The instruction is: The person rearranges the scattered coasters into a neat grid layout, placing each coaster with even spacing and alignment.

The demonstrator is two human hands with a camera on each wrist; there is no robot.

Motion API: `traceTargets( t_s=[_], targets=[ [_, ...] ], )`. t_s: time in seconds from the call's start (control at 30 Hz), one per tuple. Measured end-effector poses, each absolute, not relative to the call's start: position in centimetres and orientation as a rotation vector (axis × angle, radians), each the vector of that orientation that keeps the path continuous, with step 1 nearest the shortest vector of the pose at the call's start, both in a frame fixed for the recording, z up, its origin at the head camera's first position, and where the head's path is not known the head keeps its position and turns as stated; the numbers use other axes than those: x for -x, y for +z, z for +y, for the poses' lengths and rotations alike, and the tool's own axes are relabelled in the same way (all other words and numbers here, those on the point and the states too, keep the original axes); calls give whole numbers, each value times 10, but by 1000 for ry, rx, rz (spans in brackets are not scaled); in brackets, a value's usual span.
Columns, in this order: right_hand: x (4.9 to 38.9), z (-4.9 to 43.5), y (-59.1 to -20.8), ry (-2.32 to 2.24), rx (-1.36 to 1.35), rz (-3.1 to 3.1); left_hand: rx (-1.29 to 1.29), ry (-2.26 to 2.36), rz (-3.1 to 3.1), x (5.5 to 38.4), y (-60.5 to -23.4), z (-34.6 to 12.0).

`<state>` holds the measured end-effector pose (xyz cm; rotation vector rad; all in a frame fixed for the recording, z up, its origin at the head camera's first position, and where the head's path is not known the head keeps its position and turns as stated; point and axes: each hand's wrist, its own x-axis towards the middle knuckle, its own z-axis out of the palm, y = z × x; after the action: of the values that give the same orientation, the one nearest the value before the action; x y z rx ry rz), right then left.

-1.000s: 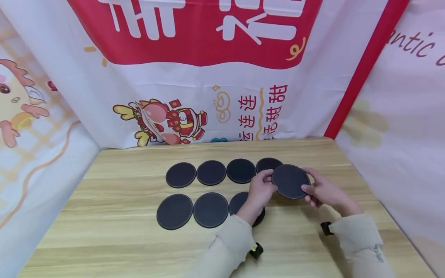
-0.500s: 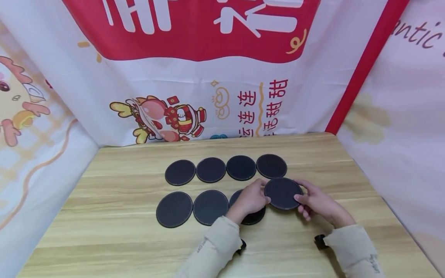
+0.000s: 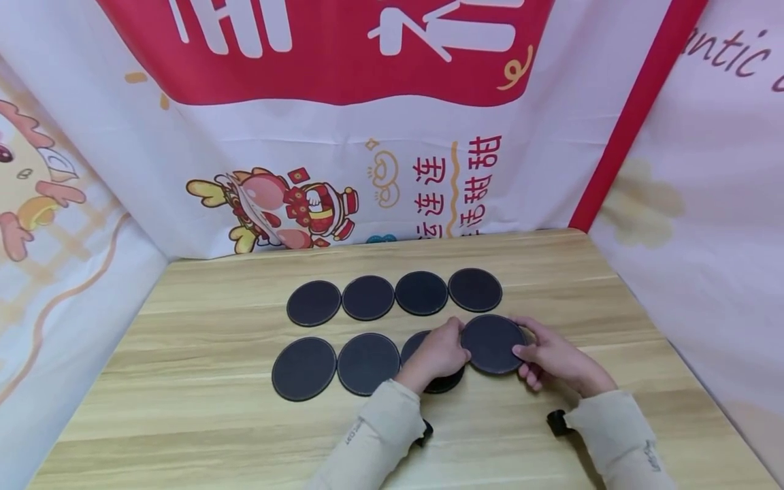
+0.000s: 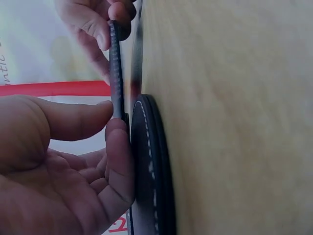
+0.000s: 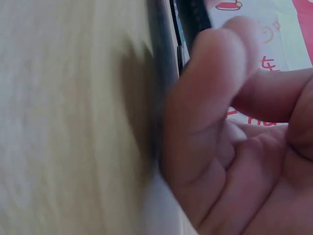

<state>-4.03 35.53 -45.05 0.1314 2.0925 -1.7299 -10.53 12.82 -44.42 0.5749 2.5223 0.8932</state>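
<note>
A round black coaster (image 3: 493, 344) with a stitched rim is held between both hands, a little above the table at the right end of the near row. My left hand (image 3: 436, 352) pinches its left edge, while my right hand (image 3: 556, 358) pinches the right edge, thumb on top. In the left wrist view the coaster (image 4: 116, 68) is seen edge-on. Under my left hand lies another coaster (image 3: 450, 382), partly hidden by the hand; its rim looks thick in the left wrist view. Two more coasters, one farther left (image 3: 304, 369) and one beside it (image 3: 369, 364), continue that row.
Behind runs a far row of similar coasters, from the leftmost (image 3: 314, 303) to the rightmost (image 3: 475, 290). They lie on a wood-grain table (image 3: 184, 422). Printed white cloth (image 3: 539, 170) hangs at the back and both sides.
Both hands have brought the coaster down and slightly left, from overlapping the far row's right end to beside the near row. The far right coaster now shows fully.
</note>
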Motion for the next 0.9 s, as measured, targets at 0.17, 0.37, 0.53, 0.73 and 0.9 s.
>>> traceTargets(
  t_s=[0.17, 0.37, 0.53, 0.73, 0.9],
  targets=[
    [41, 355, -454, -1702, -147, 2103, -610, 874, 2520, 107, -446, 125],
    [42, 355, -456, -1668, -195, 2149, -672, 809, 2546, 108, -447, 127],
    [42, 353, -456, -1634, -220, 2181, -689, 797, 2554, 108, -447, 127],
    [41, 351, -454, -1569, -232, 2213, -687, 788, 2544, 108, -447, 128],
    [39, 351, -453, -1541, -224, 2227, -695, 777, 2547, 106, -446, 129]
  ],
)
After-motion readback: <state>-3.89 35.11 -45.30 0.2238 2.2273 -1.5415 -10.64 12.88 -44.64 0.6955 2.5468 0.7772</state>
